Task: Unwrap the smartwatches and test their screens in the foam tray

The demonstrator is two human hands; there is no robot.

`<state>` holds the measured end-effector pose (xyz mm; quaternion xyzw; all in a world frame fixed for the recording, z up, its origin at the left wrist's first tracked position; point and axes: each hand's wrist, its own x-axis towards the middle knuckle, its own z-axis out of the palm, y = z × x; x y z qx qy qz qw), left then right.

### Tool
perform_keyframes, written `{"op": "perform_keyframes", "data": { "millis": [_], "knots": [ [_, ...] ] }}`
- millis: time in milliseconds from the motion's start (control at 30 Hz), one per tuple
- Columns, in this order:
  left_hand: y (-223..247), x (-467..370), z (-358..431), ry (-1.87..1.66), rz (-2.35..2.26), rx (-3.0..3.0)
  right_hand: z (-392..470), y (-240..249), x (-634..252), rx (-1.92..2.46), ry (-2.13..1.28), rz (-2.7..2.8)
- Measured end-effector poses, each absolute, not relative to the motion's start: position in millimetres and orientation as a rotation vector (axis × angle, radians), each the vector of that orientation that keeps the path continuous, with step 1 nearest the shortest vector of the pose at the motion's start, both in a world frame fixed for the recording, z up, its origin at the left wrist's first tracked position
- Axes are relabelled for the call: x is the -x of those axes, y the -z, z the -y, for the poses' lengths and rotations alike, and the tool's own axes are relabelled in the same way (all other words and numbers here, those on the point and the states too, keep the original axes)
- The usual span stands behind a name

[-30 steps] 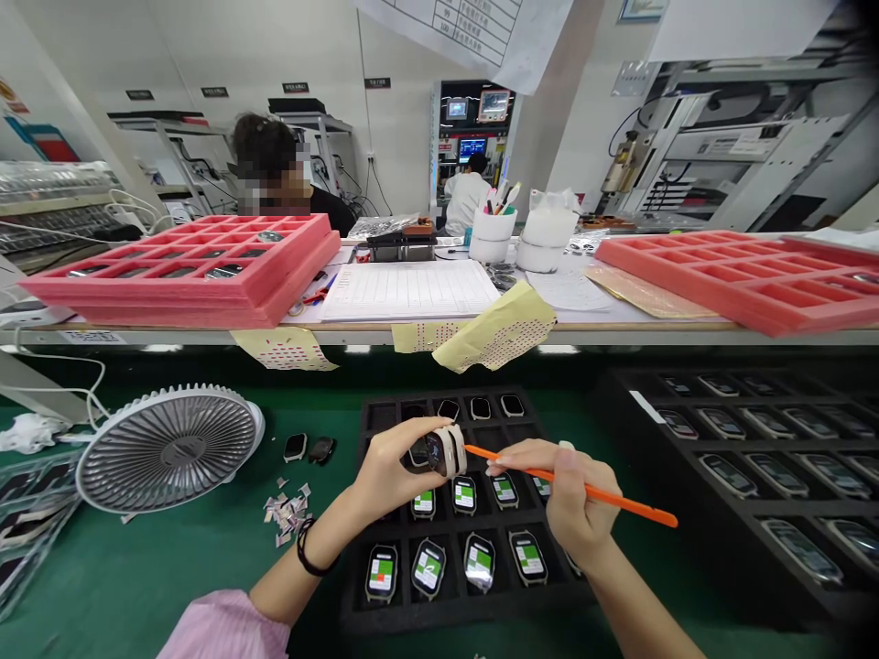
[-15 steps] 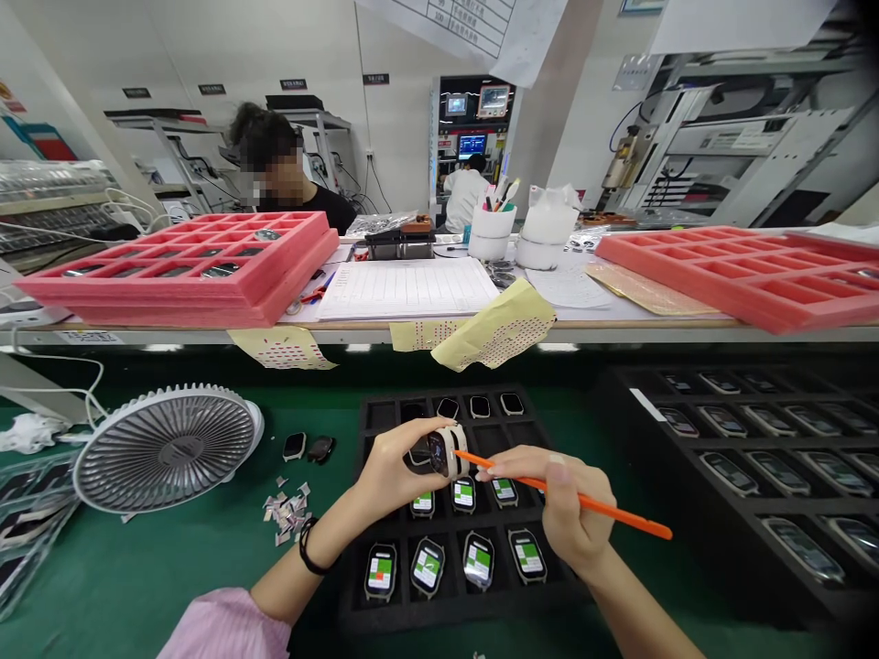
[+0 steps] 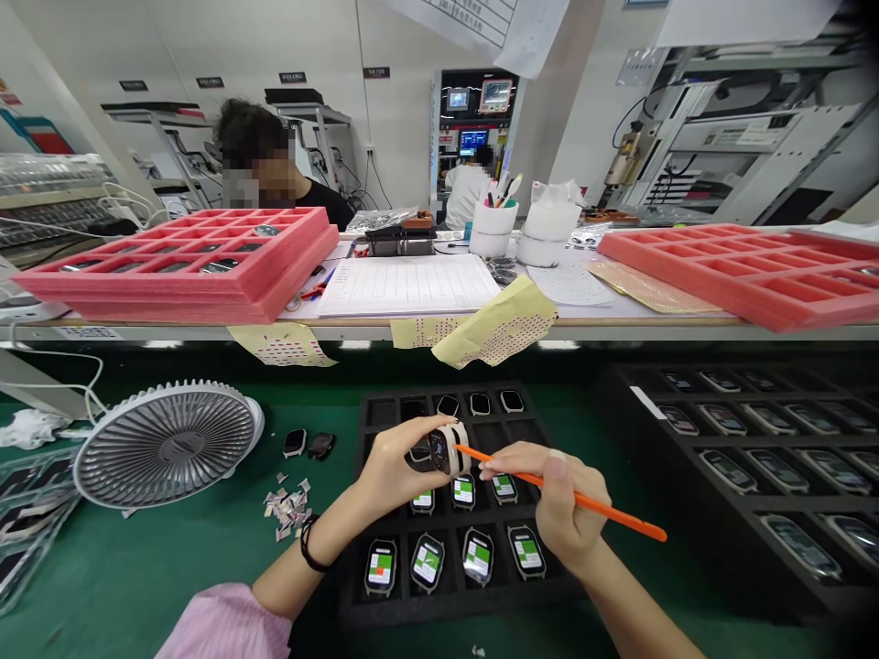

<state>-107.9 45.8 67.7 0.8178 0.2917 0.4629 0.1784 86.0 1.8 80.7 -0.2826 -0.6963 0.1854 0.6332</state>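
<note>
My left hand [image 3: 396, 465] holds a smartwatch case [image 3: 443, 450] on its edge, pinched between thumb and fingers, its dark screen turned to the left. In my right hand [image 3: 569, 499] is a thin orange plastic stick [image 3: 622, 517], gripped like a pen. The stick's tip meets the pale side of the watch case, seemingly touching it. Both hands are above a black foam tray [image 3: 467, 611] with watches in its compartments. In the front rows several watches [image 3: 478, 556] have lit green and white screens; those at the back are dark.
A round grey fan [image 3: 179, 448] lies at the left. Beside it are two small watch cases [image 3: 295, 443] and a heap of small foil pieces [image 3: 287, 508]. Another black tray [image 3: 734, 577] of watches stands at the right. Pink foam trays [image 3: 267, 307] rest on the shelf, and a person [image 3: 316, 197] sits behind.
My right hand and the orange stick have shifted slightly to the left. The watch case in my left hand has barely moved.
</note>
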Motion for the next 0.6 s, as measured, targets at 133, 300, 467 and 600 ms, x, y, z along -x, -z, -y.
{"op": "perform_keyframes", "data": {
  "millis": [133,300,467,600],
  "knots": [
    [-67,107,-46,-1.333,-0.831,-2.308,-4,-77,-83,0.615,-0.435,1.574],
    [-69,108,-46,-1.281,-0.884,-2.295,-4,-81,-83,0.651,-0.400,1.615],
    [-72,109,-49,-1.236,-0.973,-2.327,-7,-83,-84,0.767,-0.325,1.587],
    [-68,109,-51,-1.298,-1.004,-2.426,-16,-73,-70,0.986,-0.540,1.562]
  ]
}}
